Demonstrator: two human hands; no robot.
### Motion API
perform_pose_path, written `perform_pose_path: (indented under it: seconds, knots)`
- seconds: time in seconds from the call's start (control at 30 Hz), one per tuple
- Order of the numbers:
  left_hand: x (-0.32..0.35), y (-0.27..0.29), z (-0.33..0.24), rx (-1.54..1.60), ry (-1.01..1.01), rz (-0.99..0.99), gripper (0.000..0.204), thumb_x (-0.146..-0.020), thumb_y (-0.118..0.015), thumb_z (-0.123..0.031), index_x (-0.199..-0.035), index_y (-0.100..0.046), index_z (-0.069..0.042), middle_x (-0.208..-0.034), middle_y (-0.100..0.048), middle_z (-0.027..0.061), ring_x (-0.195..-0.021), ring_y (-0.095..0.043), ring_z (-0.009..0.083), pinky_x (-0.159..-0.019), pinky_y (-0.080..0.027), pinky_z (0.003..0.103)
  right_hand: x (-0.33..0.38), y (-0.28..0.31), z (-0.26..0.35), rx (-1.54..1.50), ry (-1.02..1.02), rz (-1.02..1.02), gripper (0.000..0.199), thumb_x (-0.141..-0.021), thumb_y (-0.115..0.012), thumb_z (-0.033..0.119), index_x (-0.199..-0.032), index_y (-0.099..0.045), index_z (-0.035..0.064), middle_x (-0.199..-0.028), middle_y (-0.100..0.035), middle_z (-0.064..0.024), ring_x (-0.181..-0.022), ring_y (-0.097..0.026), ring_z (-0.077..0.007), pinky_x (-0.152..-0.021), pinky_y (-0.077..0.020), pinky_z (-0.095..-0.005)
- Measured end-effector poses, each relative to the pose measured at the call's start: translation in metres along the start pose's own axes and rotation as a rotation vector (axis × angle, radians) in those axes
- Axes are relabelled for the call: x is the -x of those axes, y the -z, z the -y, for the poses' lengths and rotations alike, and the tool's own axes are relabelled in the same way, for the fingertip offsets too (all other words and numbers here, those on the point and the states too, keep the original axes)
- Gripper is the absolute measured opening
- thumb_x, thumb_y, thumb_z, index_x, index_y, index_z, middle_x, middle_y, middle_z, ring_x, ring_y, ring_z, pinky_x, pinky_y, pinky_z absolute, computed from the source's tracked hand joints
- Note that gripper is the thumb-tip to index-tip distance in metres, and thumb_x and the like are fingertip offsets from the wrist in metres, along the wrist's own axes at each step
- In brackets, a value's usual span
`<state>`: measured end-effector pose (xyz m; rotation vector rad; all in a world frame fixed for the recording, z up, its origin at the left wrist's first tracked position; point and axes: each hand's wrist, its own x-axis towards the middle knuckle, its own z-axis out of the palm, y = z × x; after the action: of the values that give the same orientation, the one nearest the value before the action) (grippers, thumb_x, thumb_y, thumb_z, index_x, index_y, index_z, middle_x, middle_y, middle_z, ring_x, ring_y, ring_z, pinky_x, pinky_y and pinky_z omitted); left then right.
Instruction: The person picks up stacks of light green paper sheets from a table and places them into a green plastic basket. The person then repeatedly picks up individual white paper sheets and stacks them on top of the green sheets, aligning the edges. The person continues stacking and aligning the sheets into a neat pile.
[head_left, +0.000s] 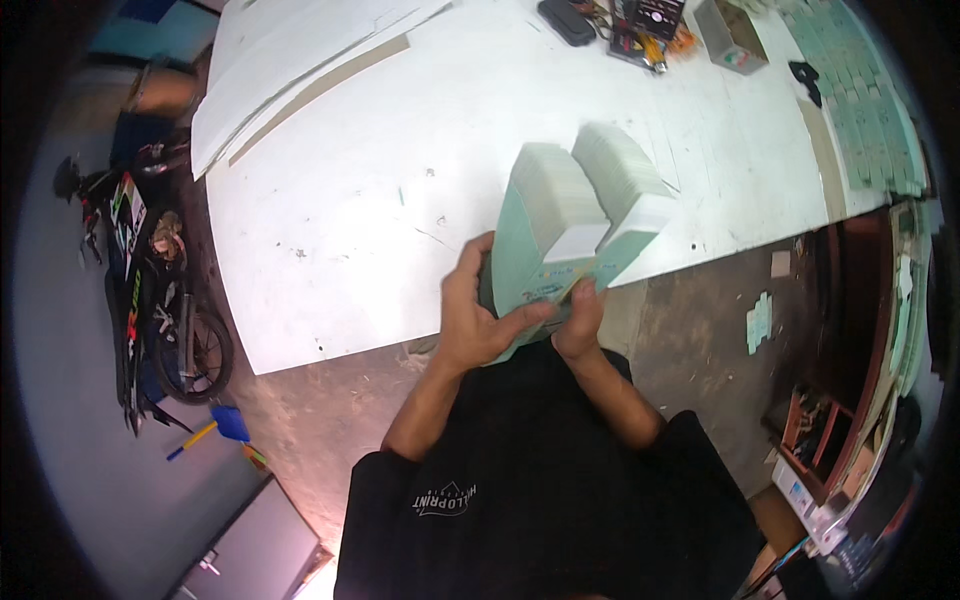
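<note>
A thick stack of pale green printed sheets is fanned open into two bundles above the near edge of the white table. My left hand grips the stack's lower left side, fingers wrapped around it. My right hand pinches the lower edge of the same stack from beneath, thumb on the printed face. Both forearms rise from my black shirt at the bottom of the view.
Large white boards lie at the table's far left. A dark case, small tools and a grey box sit at the far edge. Rows of green sheets cover the right end. A motorcycle stands left.
</note>
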<state>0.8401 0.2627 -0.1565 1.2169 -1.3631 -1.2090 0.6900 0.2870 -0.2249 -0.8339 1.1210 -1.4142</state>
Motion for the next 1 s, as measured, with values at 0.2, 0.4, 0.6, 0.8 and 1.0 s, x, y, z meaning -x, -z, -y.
perform_pose_path:
  seconds: [0.2,0.4,0.6,0.8,1.0]
  knots:
    - [0.008,-0.026,0.023,-0.112,-0.124,-0.306,0.091,-0.087,-0.082,-0.044,-0.151,-0.04,0.007,-0.126,-0.064,0.0261,-0.115,-0.066,0.041,-0.098,-0.053,0.046,-0.032,-0.009,0.014,0.117,0.204,0.053,0.072,-0.092,-0.067,0.052,-0.12,-0.061,-0.014,-0.109,-0.07,-0.0195,-0.094,-0.069,-0.0288,-0.085,-0.0565,-0.0411]
    - [-0.018,-0.019,0.041,-0.172,-0.383,-0.42,0.079,-0.088,-0.071,-0.066,-0.118,-0.061,0.007,-0.089,-0.07,0.0181,-0.069,-0.07,0.0337,-0.063,-0.056,0.04,-0.042,-0.004,0.002,0.301,0.391,0.015,0.08,-0.091,-0.069,0.063,-0.113,-0.063,-0.0134,-0.103,-0.071,-0.0185,-0.092,-0.07,-0.0279,-0.084,-0.057,-0.0417]
    - [-0.036,-0.024,0.023,-0.075,-0.356,-0.406,0.093,-0.089,-0.06,-0.078,-0.12,-0.061,0.01,-0.091,-0.07,0.0163,-0.075,-0.07,0.0286,-0.069,-0.056,0.035,-0.052,-0.005,0.001,0.273,0.427,-0.105,0.08,-0.095,-0.062,0.067,-0.103,-0.068,-0.0128,-0.091,-0.073,-0.0181,-0.087,-0.072,-0.0302,-0.075,-0.0578,-0.0443]
    - [-0.03,-0.019,0.031,0.123,-0.387,-0.472,0.104,-0.085,-0.054,-0.09,-0.109,-0.06,0.011,-0.087,-0.068,0.0136,-0.079,-0.068,0.0212,-0.069,-0.055,0.033,-0.04,0.008,-0.022,0.303,0.45,0.026,0.076,-0.098,-0.062,0.062,-0.119,-0.062,-0.0111,-0.111,-0.07,-0.0223,-0.098,-0.07,-0.0352,-0.081,-0.0572,-0.047]
    - [-0.044,-0.002,0.017,0.055,-0.372,-0.426,0.088,-0.087,-0.059,-0.075,-0.107,-0.061,0.01,-0.089,-0.065,0.0186,-0.079,-0.064,0.0292,-0.073,-0.053,0.04,-0.05,-0.011,-0.024,0.299,0.459,0.026,0.073,-0.099,-0.061,0.058,-0.126,-0.058,-0.0094,-0.118,-0.066,-0.0225,-0.104,-0.068,-0.0352,-0.086,-0.0564,-0.048]
